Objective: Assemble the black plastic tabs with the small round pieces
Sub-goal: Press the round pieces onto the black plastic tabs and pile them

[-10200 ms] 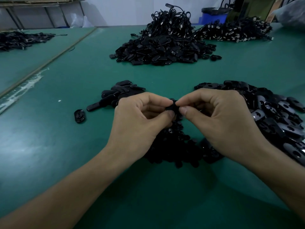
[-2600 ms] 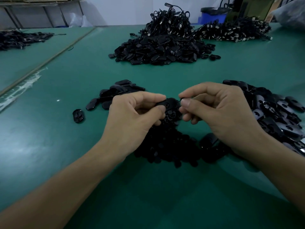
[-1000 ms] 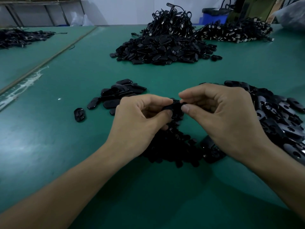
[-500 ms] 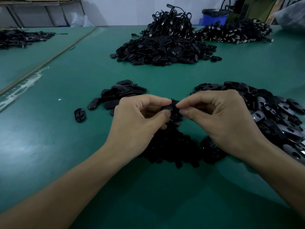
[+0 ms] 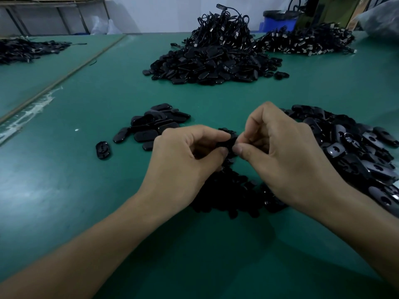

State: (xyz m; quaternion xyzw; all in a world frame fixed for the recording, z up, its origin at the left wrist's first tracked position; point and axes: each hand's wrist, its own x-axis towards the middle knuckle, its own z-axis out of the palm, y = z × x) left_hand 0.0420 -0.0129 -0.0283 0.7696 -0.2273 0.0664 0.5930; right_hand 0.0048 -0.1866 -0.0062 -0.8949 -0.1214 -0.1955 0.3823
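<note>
Head view: both hands are raised over the green table (image 5: 64, 190), fingertips meeting mid-frame.
- Left hand (image 5: 185, 160): fingers curled, thumb and forefinger pinching a black tab (image 5: 230, 140) at its left end.
- Right hand (image 5: 280, 156): fingers curled, thumb and forefinger pinched onto the same tab from the right. Can't tell if a round piece sits under those fingertips, as it's hidden.
- The tab is off the table, held between the two hands and mostly covered by fingers.
- Heap of small round pieces (image 5: 228, 190) lies on the table directly below the hands, partly hidden by the wrists.
- Pile of holed tabs (image 5: 356, 152) lies just right of the right hand.
- Small stack of tabs (image 5: 155, 124) lies left of and behind the left hand, with a lone tab (image 5: 103, 149) further left, apart from the stack.
- Far side: big tab heap (image 5: 211, 63) with a cable bundle (image 5: 224, 24) on top, another dark pile (image 5: 306, 42) to its right, and a blue bin (image 5: 278, 22) behind.
</note>
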